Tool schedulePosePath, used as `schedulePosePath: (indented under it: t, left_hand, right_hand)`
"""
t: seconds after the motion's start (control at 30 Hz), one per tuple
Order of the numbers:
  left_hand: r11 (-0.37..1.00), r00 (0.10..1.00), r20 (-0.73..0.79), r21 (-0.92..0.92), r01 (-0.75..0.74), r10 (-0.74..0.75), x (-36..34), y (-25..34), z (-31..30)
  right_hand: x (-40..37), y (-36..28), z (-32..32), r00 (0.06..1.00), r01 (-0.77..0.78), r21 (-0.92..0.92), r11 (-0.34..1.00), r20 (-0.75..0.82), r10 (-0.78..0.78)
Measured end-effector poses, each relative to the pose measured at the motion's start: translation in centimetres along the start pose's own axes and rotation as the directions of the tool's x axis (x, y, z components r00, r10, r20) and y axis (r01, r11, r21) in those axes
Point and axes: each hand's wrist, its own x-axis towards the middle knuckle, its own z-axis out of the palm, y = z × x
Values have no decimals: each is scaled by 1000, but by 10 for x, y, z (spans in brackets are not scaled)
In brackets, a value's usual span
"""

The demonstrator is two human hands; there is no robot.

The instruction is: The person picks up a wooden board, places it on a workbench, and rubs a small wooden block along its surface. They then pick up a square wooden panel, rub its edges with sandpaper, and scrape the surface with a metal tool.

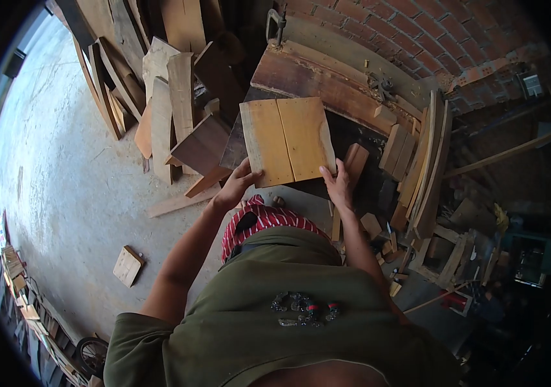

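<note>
A pale, nearly square wooden panel (pixel 307 135) made of two boards with a dark seam between them is in front of me, over the dark workbench (pixel 236 138). Small dark dots, like nail or screw heads, run along its top and bottom edges. My left hand (pixel 238 184) grips its lower left corner, thumb on the face. At the lower right corner my right hand (pixel 338 185) holds it the same way. Most of the fingers are hidden behind the panel. A reddish wood block (pixel 356 161) lies just beyond my right hand.
Boards (pixel 172 97) lean in a pile at the left. A metal clamp (pixel 276 26) sits at the bench's far end, near a brick wall (pixel 411 39). Long strips (pixel 431 168) and short blocks (pixel 398 149) lie at the right. A small wood piece (pixel 128 266) rests on the concrete floor.
</note>
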Motion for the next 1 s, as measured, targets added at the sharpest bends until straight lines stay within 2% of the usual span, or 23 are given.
schedulePosePath:
  t: [0.07, 0.1, 0.17, 0.2, 0.27, 0.4, 0.47, 0.53, 0.6, 0.67, 0.73, 0.77, 0.8, 0.9, 1.0]
  left_hand:
    - [999, 999, -16, 17, 35, -34, 6, 8, 3]
    - [993, 992, -68, 35, 113, -110, 13, 9, 1]
    - [966, 958, -148, 36, 254, -247, 32, 9, -7]
    - [967, 960, -143, 51, 249, -239, 42, 12, -9]
    - [903, 926, -107, -285, 321, -363, 64, 14, -9]
    - [900, 933, -92, -309, 306, -348, 67, 34, 14]
    - [928, 967, -65, -303, 215, -246, 61, 33, 13]
    - [939, 972, -71, -285, 195, -224, 59, 43, 19]
    - [982, 990, -23, -135, 132, -136, 65, 58, 22]
    - [989, 992, -1, -82, 122, -123, 67, 75, 23]
    - [998, 999, 19, 46, 45, -46, 77, 87, 23]
    - [996, 998, 20, 61, 60, -61, 81, 92, 22]
    - [989, 998, 39, 141, 41, -46, 84, 96, 21]
    - [951, 994, 89, 306, 33, -63, 86, 102, 13]
    - [914, 990, 116, 405, 24, -77, 93, 98, 5]
  right_hand:
    - [-4, -21, -10, 999, -26, 27, 999, 19, 26]
    - [-4, -25, -12, 1000, -25, 34, 999, 7, 24]
    - [-2, -33, -16, 989, -119, -25, 993, 88, 121]
    - [-1, -32, -14, 990, -116, -15, 993, 76, 116]
    - [4, -27, -9, 995, -73, 4, 997, 63, 73]
    - [15, -21, -9, 985, -166, 73, 983, 57, 162]
    - [11, -16, -11, 972, -221, 205, 953, 122, 200]
    - [9, -28, -21, 987, -161, 260, 952, 64, 149]
    - [11, -43, -30, 995, -82, 189, 978, -45, 92]
    - [15, -45, -27, 990, -62, 227, 972, -113, 90]
    - [29, -37, -30, 994, -55, 254, 966, -75, 76]
    - [33, -33, -27, 998, -39, 273, 961, -39, 52]
    - [32, -36, -27, 995, 16, 222, 975, -101, 6]
    - [33, -13, -5, 996, -49, 316, 948, -61, 71]
    - [27, -13, -3, 994, -22, 313, 950, -94, 54]
